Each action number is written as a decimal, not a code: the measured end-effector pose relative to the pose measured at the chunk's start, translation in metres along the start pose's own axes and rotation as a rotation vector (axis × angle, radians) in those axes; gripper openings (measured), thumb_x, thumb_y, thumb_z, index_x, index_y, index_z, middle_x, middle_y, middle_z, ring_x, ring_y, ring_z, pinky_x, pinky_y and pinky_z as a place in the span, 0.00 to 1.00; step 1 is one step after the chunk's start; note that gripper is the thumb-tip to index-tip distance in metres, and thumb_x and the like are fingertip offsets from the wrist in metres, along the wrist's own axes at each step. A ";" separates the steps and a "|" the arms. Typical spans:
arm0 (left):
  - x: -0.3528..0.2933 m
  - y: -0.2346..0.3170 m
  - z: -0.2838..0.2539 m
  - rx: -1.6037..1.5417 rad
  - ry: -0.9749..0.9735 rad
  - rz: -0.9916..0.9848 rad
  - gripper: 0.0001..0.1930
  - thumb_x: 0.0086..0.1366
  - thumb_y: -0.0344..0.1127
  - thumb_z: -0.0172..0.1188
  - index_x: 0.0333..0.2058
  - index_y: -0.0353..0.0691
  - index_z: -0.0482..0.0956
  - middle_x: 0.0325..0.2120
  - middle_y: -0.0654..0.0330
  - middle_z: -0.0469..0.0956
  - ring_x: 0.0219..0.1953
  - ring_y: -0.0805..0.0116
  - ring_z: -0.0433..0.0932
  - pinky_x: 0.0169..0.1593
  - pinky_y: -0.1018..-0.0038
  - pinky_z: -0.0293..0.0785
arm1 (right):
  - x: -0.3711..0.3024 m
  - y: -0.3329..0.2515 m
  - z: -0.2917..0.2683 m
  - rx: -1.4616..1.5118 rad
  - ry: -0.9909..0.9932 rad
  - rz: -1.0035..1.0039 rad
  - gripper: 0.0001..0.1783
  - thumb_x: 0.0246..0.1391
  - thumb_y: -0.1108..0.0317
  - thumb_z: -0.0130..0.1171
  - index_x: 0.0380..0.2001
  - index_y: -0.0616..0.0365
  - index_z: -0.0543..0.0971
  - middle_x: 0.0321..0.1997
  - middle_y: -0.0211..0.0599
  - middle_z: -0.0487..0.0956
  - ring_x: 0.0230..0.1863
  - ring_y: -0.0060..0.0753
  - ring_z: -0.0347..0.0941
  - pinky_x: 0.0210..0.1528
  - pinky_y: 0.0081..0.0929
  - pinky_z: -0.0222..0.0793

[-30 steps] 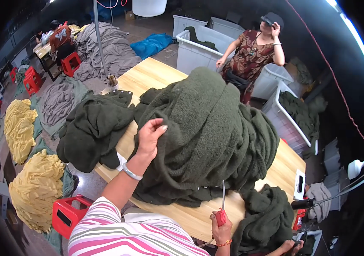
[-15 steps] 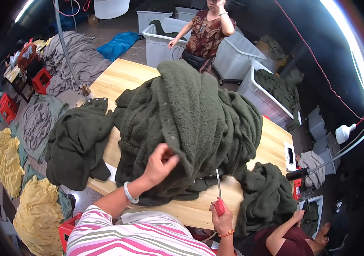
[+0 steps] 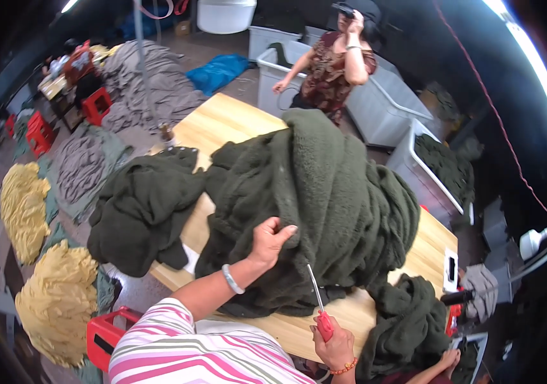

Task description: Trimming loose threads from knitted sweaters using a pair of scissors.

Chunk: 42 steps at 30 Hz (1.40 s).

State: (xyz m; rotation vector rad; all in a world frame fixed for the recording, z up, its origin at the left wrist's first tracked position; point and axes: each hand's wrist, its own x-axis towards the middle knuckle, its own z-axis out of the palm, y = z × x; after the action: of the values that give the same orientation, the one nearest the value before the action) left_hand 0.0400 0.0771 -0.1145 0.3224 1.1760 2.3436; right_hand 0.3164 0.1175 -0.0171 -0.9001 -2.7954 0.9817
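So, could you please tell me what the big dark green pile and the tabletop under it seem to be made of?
The dark green pile looks like thick fleece or sherpa-type fabric: a matte, nubbly, deep-folding surface. The tabletop appears to be pale wood, smooth with faint plank lines, though a laminate cannot be ruled out.

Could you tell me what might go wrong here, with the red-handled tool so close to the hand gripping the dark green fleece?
1. The right hand points the metal tip of the red-handled tool up towards the left hand, which pinches the fleece pile just above it; a slip might nick the fingers.
2. The tip could snag or cut the fleece itself.
3. Another fleece bundle hangs over the table edge; tugging could drag it down.
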 end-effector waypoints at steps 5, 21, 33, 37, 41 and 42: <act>-0.006 0.004 -0.007 -0.001 -0.010 0.026 0.04 0.60 0.22 0.64 0.34 0.35 0.80 0.31 0.65 0.81 0.31 0.81 0.77 0.39 0.81 0.75 | 0.015 -0.025 -0.003 -0.187 -0.060 0.035 0.15 0.52 0.60 0.63 0.41 0.52 0.78 0.24 0.46 0.80 0.28 0.55 0.78 0.34 0.43 0.73; 0.004 0.038 -0.043 -0.087 -0.180 -0.316 0.09 0.66 0.31 0.60 0.42 0.35 0.78 0.37 0.63 0.81 0.38 0.75 0.79 0.44 0.75 0.78 | 0.035 -0.037 0.009 -0.093 -0.110 -0.071 0.15 0.54 0.61 0.61 0.44 0.52 0.77 0.27 0.46 0.80 0.30 0.54 0.78 0.35 0.43 0.72; 0.056 0.026 -0.048 -0.074 -0.213 -0.095 0.02 0.64 0.26 0.61 0.34 0.36 0.79 0.31 0.65 0.81 0.32 0.80 0.78 0.39 0.80 0.76 | 0.074 -0.079 0.005 -0.135 -0.025 0.056 0.16 0.54 0.59 0.62 0.43 0.54 0.76 0.26 0.46 0.80 0.29 0.55 0.77 0.34 0.42 0.72; 0.053 0.039 -0.052 -0.078 -0.185 -0.096 0.02 0.63 0.27 0.62 0.33 0.36 0.80 0.32 0.65 0.81 0.33 0.79 0.77 0.38 0.80 0.76 | 0.082 -0.084 0.008 -0.220 -0.039 0.028 0.16 0.55 0.57 0.61 0.43 0.53 0.76 0.26 0.47 0.79 0.30 0.55 0.77 0.34 0.44 0.71; 0.068 0.043 -0.075 0.064 -0.270 -0.159 0.04 0.65 0.30 0.61 0.37 0.37 0.79 0.34 0.64 0.81 0.34 0.78 0.78 0.39 0.77 0.76 | 0.085 -0.089 0.007 -0.095 -0.014 -0.003 0.16 0.55 0.60 0.62 0.44 0.54 0.77 0.28 0.46 0.81 0.32 0.54 0.78 0.35 0.42 0.73; 0.070 0.056 -0.064 -0.012 -0.256 -0.286 0.05 0.66 0.32 0.59 0.37 0.38 0.78 0.35 0.64 0.81 0.34 0.77 0.79 0.39 0.76 0.77 | 0.086 -0.087 0.009 -0.099 -0.007 0.004 0.16 0.55 0.60 0.62 0.44 0.54 0.77 0.28 0.46 0.81 0.32 0.54 0.78 0.35 0.42 0.73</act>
State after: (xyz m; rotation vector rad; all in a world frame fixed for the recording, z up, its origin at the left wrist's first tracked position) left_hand -0.0647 0.0418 -0.1087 0.4075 1.0116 1.9951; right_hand 0.1982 0.1041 0.0142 -0.9146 -2.8719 0.8559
